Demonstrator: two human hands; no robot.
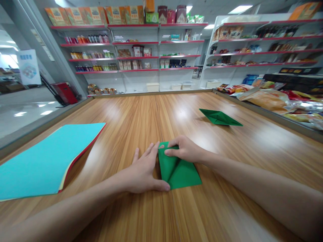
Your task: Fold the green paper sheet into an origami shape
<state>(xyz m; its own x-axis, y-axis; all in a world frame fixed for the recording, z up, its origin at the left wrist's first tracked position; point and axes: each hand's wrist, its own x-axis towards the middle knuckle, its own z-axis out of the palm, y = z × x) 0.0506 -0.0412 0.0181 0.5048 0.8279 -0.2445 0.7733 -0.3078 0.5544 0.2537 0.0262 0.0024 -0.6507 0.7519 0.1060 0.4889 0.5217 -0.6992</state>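
A partly folded green paper (180, 173) lies on the wooden table (141, 117) in front of me. My left hand (143, 173) lies flat on the table against the paper's left edge, thumb along its lower corner, fingers apart. My right hand (185, 149) presses down on the paper's top part, its fingertips pinching a fold near the upper left corner. A finished green folded paper shape (220, 117) rests farther away to the right.
A stack of coloured sheets, cyan on top (47, 159), lies at the left. Snack packets (270, 97) fill a bin along the right edge. Store shelves (136, 57) with goods stand behind the table.
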